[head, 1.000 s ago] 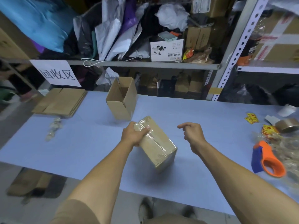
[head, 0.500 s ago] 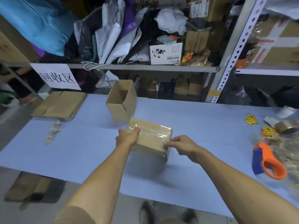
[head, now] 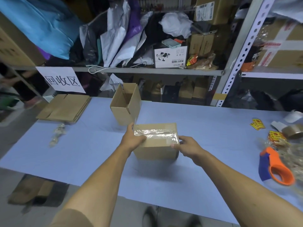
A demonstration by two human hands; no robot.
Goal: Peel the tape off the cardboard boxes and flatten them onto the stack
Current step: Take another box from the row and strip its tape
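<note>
A small sealed cardboard box [head: 155, 150] stands on the blue table [head: 82, 153] in front of me, with shiny clear tape [head: 155, 134] along its top. My left hand [head: 133, 138] grips the box's top left edge, thumb on the tape. My right hand [head: 188, 147] touches the top right corner, fingertips at the tape's end. Behind it stands an open, empty cardboard box [head: 125, 104]. The stack of flattened boxes [head: 64, 108] lies at the table's far left.
A crumpled wad of clear tape [head: 57, 134] lies left of centre. At the right are an orange-and-blue tape dispenser [head: 275, 167], a brown tape roll [head: 293, 131], yellow stickers [head: 257, 123] and plastic scraps. Cluttered metal shelves [head: 147, 71] rise behind the table.
The sealed box has been turned from tilted in my left hand to square and upright on the table. My right hand has come in from open air to its right corner.
</note>
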